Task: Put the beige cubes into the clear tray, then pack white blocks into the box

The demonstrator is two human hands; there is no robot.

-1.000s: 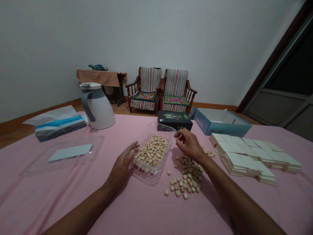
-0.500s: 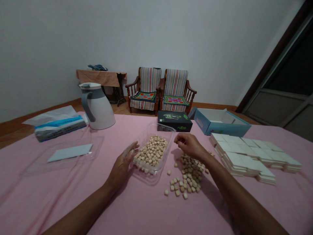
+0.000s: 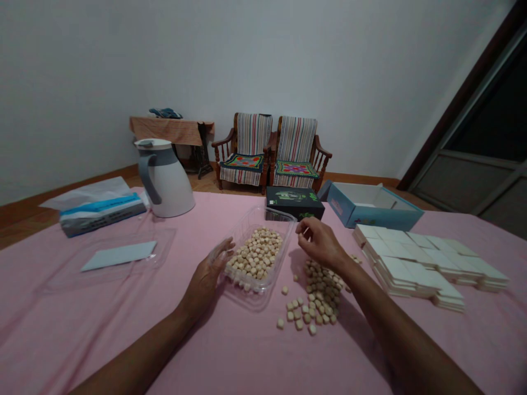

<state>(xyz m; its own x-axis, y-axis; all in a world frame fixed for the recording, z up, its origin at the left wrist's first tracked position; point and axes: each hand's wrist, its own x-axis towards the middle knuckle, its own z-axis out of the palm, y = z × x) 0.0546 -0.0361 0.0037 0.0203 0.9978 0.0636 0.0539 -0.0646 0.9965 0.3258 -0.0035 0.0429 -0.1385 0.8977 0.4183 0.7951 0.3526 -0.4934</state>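
Where the left hand [image 3: 208, 277] rests, in the head view: at the left side of the clear tray [image 3: 278, 269], fingers apart and seemingly touching its wall, without clamping it.
Right hand [image 3: 319, 241]: just beside the tray's right rim, near the far end of the loose heap [image 3: 323, 296], thumb and fingertips drawn close together; whether a block sits between them, I cannot tell.
Blocks in the tray [image 3: 257, 252]: many small, pale ones with rounded corners, spread over its floor except the far end.
Loose heap: similar blocks on the pink cloth [image 3: 230, 351], right of the tray, with a few strays.
Handling of a block: it looks like wood, so probably light, hard and sturdy; rounded corners may slip, so a pinch across two opposite faces seems surest.
Handling of the tray: thin plastic, likely slick, flexible and easily pushed; the rim looks best to hold.
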